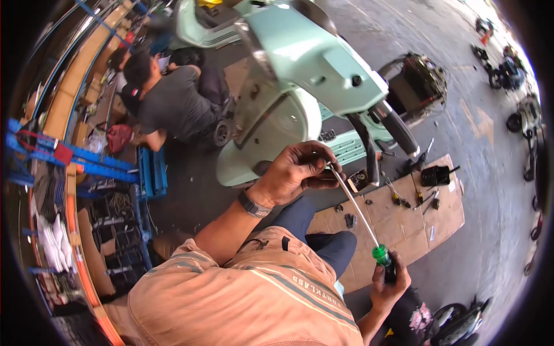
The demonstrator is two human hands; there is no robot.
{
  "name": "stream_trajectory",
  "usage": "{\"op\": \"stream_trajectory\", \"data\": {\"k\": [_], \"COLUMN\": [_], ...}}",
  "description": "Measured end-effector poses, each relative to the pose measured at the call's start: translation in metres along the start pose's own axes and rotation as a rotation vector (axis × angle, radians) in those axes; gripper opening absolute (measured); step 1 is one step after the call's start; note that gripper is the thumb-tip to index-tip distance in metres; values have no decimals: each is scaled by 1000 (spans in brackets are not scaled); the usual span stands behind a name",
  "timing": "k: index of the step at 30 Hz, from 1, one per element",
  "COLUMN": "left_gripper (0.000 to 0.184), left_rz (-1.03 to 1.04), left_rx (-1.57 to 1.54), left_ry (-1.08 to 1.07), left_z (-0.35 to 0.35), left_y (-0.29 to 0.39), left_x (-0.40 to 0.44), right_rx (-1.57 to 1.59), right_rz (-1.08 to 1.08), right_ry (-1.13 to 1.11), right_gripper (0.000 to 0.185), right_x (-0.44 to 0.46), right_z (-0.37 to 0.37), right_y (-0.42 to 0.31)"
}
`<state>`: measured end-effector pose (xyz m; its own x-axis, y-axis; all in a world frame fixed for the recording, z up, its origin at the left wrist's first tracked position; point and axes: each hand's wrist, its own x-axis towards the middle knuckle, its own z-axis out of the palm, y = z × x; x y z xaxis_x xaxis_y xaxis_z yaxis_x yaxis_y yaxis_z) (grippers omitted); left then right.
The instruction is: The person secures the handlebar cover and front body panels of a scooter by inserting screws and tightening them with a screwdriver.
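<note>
My right hand (389, 284) is closed around the green and black handle of a long screwdriver (359, 211), whose thin metal shaft slants up and left. My left hand (303, 173), with a dark watch on the wrist, has its fingers curled at the shaft's tip. A tiny thing may be pinched there, but the blackened fingertips hide it. Just beyond my hands stands a mint-green scooter (306, 63), its body panels and one black handlebar grip facing me. On the floor to the right, a cardboard sheet (398, 228) bears several tools.
Several screwdrivers (398, 198), a black tray (437, 175) and small black parts (351, 220) lie on the cardboard. A co-worker (173, 98) crouches left of the scooter. Blue and orange shelving (75, 155) lines the left side. Parked motorbikes (508, 72) stand far right.
</note>
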<state>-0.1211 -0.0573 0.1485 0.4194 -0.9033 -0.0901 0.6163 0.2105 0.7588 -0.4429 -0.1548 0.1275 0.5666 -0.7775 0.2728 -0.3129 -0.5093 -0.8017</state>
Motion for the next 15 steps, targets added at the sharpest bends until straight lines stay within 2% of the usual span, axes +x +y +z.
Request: {"op": "stream_trajectory", "data": {"k": [2, 3, 5, 8, 10, 11, 12, 14, 15], "left_gripper": [12, 12, 11, 13, 13, 21, 21, 23, 25], "left_rz": [6, 1, 29, 36, 144, 207, 226, 478, 537], "left_rx": [134, 170, 178, 157, -213, -249, -253, -462, -494], "left_ry": [75, 110, 176, 219, 127, 118, 130, 191, 371], "left_z": [7, 5, 1, -27, -55, -72, -89, -124, -138], "left_y": [37, 51, 88, 127, 137, 142, 147, 167, 181], "left_x": [-26, -41, -76, -130, -163, -177, -191, -213, -224], "right_rx": [60, 44, 49, 80, 163, 202, 240, 355, 393], "right_rz": [1, -69, -172, -211, -231, -213, -194, -101, 73], "right_ry": [-55, -86, -173, -346, -460, -534, -607, -771, -908], "right_gripper": [39, 40, 41, 46, 45, 44, 43, 40, 38], "right_x": [6, 6, 14, 14, 11, 11, 11, 7, 5], "right_z": [-1, 3, 13, 50, 90, 112, 137, 200, 227], "right_y": [-30, -37, -78, -117, -137, -151, -167, -196, -219]}}
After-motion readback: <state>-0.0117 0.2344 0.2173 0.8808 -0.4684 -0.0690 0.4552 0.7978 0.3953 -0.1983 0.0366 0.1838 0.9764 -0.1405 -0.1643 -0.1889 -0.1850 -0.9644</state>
